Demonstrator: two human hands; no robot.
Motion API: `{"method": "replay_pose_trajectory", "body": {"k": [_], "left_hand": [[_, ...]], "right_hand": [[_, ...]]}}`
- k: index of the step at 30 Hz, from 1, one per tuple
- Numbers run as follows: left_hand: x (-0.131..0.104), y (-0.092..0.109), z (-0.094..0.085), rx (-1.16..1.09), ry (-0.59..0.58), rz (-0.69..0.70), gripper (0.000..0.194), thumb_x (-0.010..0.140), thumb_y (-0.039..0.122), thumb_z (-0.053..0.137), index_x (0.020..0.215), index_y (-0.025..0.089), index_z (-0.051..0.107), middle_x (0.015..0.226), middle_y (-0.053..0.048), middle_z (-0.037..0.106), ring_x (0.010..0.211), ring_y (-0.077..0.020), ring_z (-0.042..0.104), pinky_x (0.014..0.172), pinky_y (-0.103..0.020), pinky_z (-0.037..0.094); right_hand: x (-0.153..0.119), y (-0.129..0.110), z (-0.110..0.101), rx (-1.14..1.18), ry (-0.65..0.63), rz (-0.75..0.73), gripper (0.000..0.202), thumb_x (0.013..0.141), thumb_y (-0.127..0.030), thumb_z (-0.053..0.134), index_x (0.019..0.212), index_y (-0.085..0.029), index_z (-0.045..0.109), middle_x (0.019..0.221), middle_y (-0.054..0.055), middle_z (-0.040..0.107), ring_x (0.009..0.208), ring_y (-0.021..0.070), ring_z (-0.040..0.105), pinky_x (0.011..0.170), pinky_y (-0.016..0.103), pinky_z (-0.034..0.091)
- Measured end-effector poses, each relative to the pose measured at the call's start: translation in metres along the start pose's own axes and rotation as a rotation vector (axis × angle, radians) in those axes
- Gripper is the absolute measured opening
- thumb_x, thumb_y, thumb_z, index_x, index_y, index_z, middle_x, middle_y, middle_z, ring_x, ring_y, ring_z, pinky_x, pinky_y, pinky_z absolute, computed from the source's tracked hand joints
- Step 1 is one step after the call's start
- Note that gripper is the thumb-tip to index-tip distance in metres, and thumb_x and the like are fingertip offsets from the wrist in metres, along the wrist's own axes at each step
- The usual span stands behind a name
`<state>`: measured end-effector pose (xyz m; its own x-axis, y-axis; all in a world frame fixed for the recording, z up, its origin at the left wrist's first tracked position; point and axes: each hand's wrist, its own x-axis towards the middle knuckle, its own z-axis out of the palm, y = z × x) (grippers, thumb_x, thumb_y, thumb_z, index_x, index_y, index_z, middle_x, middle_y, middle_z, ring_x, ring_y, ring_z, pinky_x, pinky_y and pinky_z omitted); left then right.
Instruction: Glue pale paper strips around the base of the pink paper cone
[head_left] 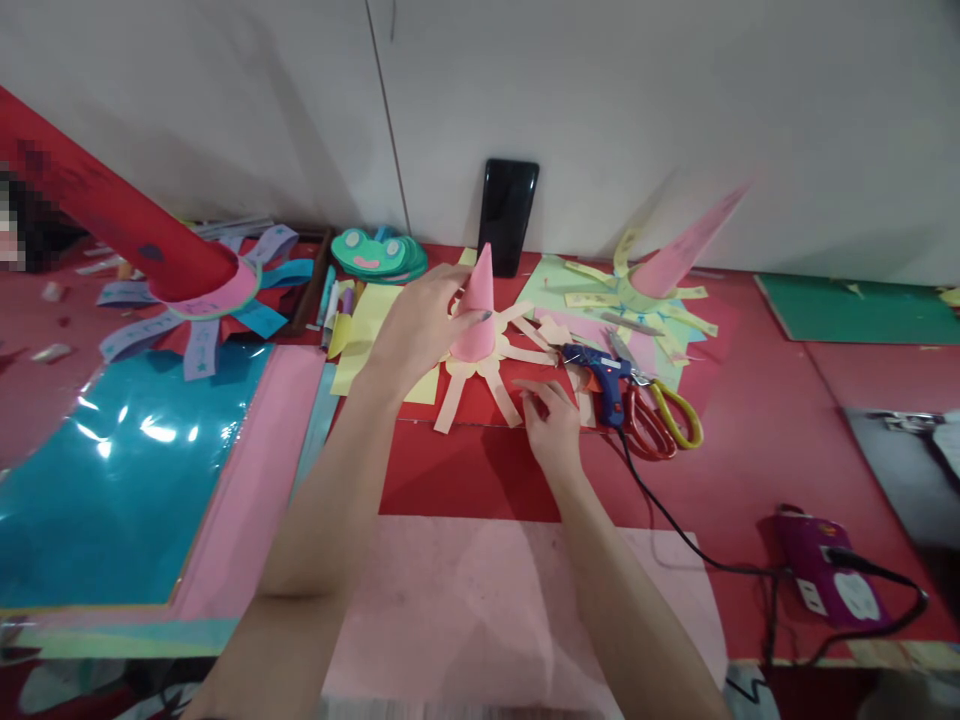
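Observation:
A pink paper cone (pixel 478 300) stands upright on a pale base with several paper strips spreading outward, on red paper. My left hand (pixel 429 325) has its fingers around the cone's upper part from the left, the thumb across its front. To the right of the strips and in front of the cone is my right hand (pixel 551 415), its fingers bent and pinched together; whatever is between the fingertips is too small to make out. A blue glue gun (pixel 609 375) lies just beyond it, beside scissors (pixel 660 415) with red and yellow handles.
A black phone (pixel 508 215) leans against the wall. Another pink cone (pixel 686 250) is at the back right. Green frog-face cutouts (pixel 379 255) lie back left. The glue gun's cord runs to a purple power socket (pixel 829 570). A red cone (pixel 120 200) stands left.

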<state>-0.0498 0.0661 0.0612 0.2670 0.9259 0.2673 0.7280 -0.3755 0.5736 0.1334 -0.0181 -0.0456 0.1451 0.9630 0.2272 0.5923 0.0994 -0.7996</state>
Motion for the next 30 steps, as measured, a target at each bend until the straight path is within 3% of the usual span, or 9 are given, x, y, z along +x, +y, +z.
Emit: {"method": "replay_pose_trajectory", "body": {"k": [10, 13, 17, 18, 23, 27, 30], "left_hand": [[0.002, -0.008, 0.004, 0.015, -0.014, -0.026, 0.025, 0.083, 0.026, 0.060, 0.107, 0.022, 0.059, 0.104, -0.004, 0.061, 0.093, -0.0188, 0.059, 0.081, -0.031, 0.048], [0.001, -0.007, 0.004, -0.014, -0.006, -0.023, 0.024, 0.083, 0.027, 0.061, 0.107, 0.023, 0.059, 0.103, -0.004, 0.062, 0.091, -0.0187, 0.059, 0.079, -0.031, 0.049], [0.000, -0.005, 0.003, -0.015, -0.014, -0.037, 0.022, 0.083, 0.027, 0.060, 0.105, 0.023, 0.060, 0.104, -0.004, 0.062, 0.092, -0.0192, 0.059, 0.079, -0.031, 0.049], [0.001, -0.005, 0.003, -0.011, -0.017, -0.039, 0.022, 0.083, 0.027, 0.061, 0.105, 0.023, 0.060, 0.104, -0.004, 0.063, 0.092, -0.0193, 0.059, 0.079, -0.031, 0.049], [0.001, -0.004, 0.003, -0.006, -0.020, -0.048, 0.024, 0.082, 0.025, 0.061, 0.106, 0.022, 0.060, 0.106, -0.004, 0.063, 0.092, -0.0189, 0.060, 0.082, -0.031, 0.048], [0.001, -0.005, 0.003, -0.007, -0.019, -0.040, 0.025, 0.083, 0.024, 0.060, 0.108, 0.022, 0.059, 0.108, -0.004, 0.062, 0.094, -0.0185, 0.060, 0.081, -0.030, 0.048], [0.002, -0.008, 0.003, -0.006, -0.017, -0.031, 0.026, 0.084, 0.025, 0.059, 0.110, 0.022, 0.058, 0.108, -0.004, 0.062, 0.094, -0.0184, 0.059, 0.080, -0.030, 0.048]], "right_hand": [[0.001, 0.000, -0.005, -0.058, 0.043, -0.043, 0.026, 0.085, -0.021, 0.044, 0.095, -0.021, 0.069, 0.080, 0.004, 0.060, 0.066, 0.0141, 0.051, 0.064, 0.028, 0.044], [0.005, 0.004, -0.021, -0.160, 0.179, -0.012, 0.028, 0.086, -0.024, 0.040, 0.096, -0.020, 0.066, 0.079, 0.005, 0.057, 0.068, 0.0159, 0.051, 0.067, 0.030, 0.044], [0.015, 0.019, -0.045, -0.327, 0.508, 0.171, 0.021, 0.081, -0.028, 0.047, 0.095, -0.016, 0.058, 0.086, 0.009, 0.057, 0.080, 0.0212, 0.052, 0.078, 0.036, 0.044], [0.017, 0.023, -0.049, -0.361, 0.523, 0.217, 0.021, 0.078, -0.029, 0.050, 0.093, -0.016, 0.057, 0.087, 0.009, 0.057, 0.083, 0.0228, 0.052, 0.082, 0.039, 0.043], [0.021, 0.038, -0.054, -0.464, 0.393, 0.390, 0.027, 0.074, -0.039, 0.056, 0.088, -0.017, 0.055, 0.096, 0.015, 0.058, 0.099, 0.0321, 0.051, 0.087, 0.048, 0.038], [0.018, 0.041, -0.053, -0.534, 0.294, 0.396, 0.033, 0.076, -0.044, 0.053, 0.091, -0.016, 0.058, 0.104, 0.018, 0.058, 0.105, 0.0361, 0.049, 0.086, 0.052, 0.036], [0.018, 0.043, -0.052, -0.536, 0.309, 0.366, 0.034, 0.080, -0.045, 0.048, 0.090, -0.015, 0.058, 0.100, 0.019, 0.059, 0.102, 0.0359, 0.051, 0.085, 0.052, 0.037]]}}
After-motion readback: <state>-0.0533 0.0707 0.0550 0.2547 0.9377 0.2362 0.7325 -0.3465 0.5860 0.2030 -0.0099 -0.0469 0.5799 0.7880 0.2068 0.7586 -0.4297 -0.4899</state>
